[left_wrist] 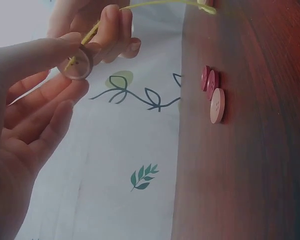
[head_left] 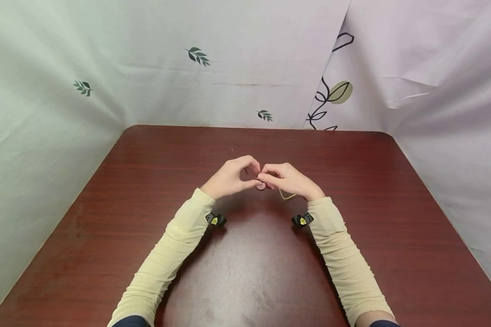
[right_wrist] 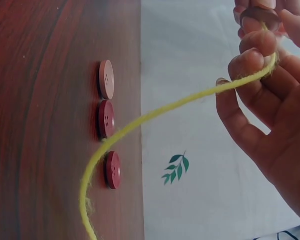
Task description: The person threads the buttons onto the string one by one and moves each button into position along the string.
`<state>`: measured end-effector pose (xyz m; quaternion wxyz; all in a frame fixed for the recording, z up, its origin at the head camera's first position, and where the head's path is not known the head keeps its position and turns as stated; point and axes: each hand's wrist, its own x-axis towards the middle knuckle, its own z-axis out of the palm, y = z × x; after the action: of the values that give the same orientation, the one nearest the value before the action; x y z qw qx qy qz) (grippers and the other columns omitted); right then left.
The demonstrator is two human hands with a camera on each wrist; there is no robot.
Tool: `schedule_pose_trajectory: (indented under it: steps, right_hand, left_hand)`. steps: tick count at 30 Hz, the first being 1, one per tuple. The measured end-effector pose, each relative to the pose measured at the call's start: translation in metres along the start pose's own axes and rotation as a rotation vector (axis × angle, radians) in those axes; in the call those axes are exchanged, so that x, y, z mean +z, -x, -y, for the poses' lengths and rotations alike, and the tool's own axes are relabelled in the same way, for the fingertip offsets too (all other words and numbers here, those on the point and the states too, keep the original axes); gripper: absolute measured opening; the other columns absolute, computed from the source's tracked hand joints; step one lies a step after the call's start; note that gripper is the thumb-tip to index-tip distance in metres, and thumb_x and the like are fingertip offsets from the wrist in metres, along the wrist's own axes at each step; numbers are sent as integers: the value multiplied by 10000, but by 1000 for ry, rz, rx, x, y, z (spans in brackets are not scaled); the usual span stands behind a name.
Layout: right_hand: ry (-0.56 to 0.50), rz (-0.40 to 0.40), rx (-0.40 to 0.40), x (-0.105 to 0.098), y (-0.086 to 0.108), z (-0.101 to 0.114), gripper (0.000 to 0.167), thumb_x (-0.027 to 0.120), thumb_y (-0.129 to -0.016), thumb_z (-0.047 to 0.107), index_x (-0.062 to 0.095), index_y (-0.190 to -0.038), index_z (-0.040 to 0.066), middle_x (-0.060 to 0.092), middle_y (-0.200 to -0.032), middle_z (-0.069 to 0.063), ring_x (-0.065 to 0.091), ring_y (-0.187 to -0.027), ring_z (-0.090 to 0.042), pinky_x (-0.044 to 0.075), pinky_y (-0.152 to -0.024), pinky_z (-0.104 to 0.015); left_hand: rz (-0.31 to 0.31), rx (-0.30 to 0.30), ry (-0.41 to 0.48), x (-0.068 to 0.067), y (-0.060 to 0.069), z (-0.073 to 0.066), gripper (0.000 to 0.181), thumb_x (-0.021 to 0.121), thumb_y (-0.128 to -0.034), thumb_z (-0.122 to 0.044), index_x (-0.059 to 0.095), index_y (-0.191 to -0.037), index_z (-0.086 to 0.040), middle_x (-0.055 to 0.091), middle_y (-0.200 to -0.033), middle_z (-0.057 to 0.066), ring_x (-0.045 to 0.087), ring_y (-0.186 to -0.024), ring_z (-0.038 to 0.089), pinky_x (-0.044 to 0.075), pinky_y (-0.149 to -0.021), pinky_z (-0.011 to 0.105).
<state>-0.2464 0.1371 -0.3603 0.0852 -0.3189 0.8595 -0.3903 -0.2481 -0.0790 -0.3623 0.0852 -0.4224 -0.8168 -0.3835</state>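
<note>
Above the desk (head_left: 245,272), at twelve o'clock from the person, the left hand (head_left: 231,176) and the right hand (head_left: 291,179) meet. The left fingers pinch a dark-rimmed button (left_wrist: 80,72) near its edge, its face turned towards the left-wrist camera. Yellow yarn (right_wrist: 179,103) sits at one of its holes, and a short tip shows on that face. The right fingers are curled and grip the yarn close beside the button; from them the loose length sweeps off towards eight o'clock in the right-wrist view.

At nine o'clock from the right hand in that view, three more buttons lie in a row on the desk: a pale pink button (right_wrist: 107,80) at the twelve o'clock end, a dark red button (right_wrist: 107,117) in the middle, and a second dark red button (right_wrist: 113,170) at the six o'clock end.

That short tip looks like the weak point (the yarn is soft and fuzzy). Should the right fingers draw back, it could slip out of the hole; pushed at a slant, the fibres could splay or buckle. A slackened left pinch could let the button twist or drop. The loose yarn crosses in front of the middle button, though I cannot tell whether they touch; a snag there could tug the tip free.
</note>
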Motion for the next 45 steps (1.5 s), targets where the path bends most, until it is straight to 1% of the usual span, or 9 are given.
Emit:
schedule_pose_trajectory:
  steps: [8,13,18,21,26,29,33,39,45]
  right_hand:
    - [5,-14,-18,0,0,0,182,563,-978,212,610,-857,85,538,-653,-92,466,-596,-97,373,-594,-222]
    - [-8,-19,-20,-1,0,0,202,562,-980,211,618,-885,42,513,-641,12,479,-603,-98,385,-605,-222]
    - [-11,-21,-14,0,0,0,219,562,-981,218,617,-887,28,532,-644,-27,483,-600,-103,385,-597,-222]
    - [6,-18,-15,0,0,-1,215,563,-981,226,612,-851,62,542,-654,-55,480,-600,-101,382,-593,-220]
    - [64,-30,-8,0,0,-3,227,571,-976,257,611,-794,127,575,-679,-60,495,-618,-105,402,-602,-242]
    - [88,-41,13,0,1,-4,234,572,-974,281,659,-845,105,633,-730,-105,525,-645,-122,425,-612,-261]
    - [99,-49,38,-1,1,-7,276,563,-976,315,678,-877,84,672,-778,-128,567,-678,-150,437,-620,-262]
    - [83,-47,50,-2,2,-8,294,562,-975,325,673,-874,73,678,-793,-141,595,-720,-224,441,-638,-277]
    - [75,-42,76,-6,3,-11,316,570,-969,360,675,-872,79,650,-753,-108,542,-679,-165,420,-611,-270]
  left_hand:
    - [-35,71,8,2,0,2,189,784,-786,-77,624,-886,-69,638,-948,48,618,-858,144,526,-781,271]
    - [-43,82,-16,2,0,2,127,758,-813,-68,640,-860,-63,635,-952,52,621,-851,138,525,-777,246]
    - [-26,80,-72,3,0,3,107,736,-842,-108,636,-861,-73,634,-961,38,615,-868,130,509,-780,257]
    - [-6,80,-104,4,0,4,110,721,-858,-125,622,-857,-76,627,-966,33,612,-874,132,514,-784,271]
    - [16,66,-139,2,0,4,122,700,-877,-139,598,-846,-79,618,-974,34,600,-900,157,510,-806,313]
    - [16,48,-167,0,0,3,126,687,-889,-144,582,-857,-82,608,-953,31,590,-894,151,498,-809,300]
    - [-1,29,-184,0,1,4,133,680,-893,-136,564,-857,-85,586,-869,21,570,-803,127,490,-740,268]
    - [27,11,-165,0,1,3,134,671,-896,-98,547,-854,-72,579,-828,32,549,-757,133,474,-707,267]
    - [30,-25,-143,-1,0,4,130,670,-894,-73,544,-862,-71,582,-821,31,559,-766,132,480,-713,267]
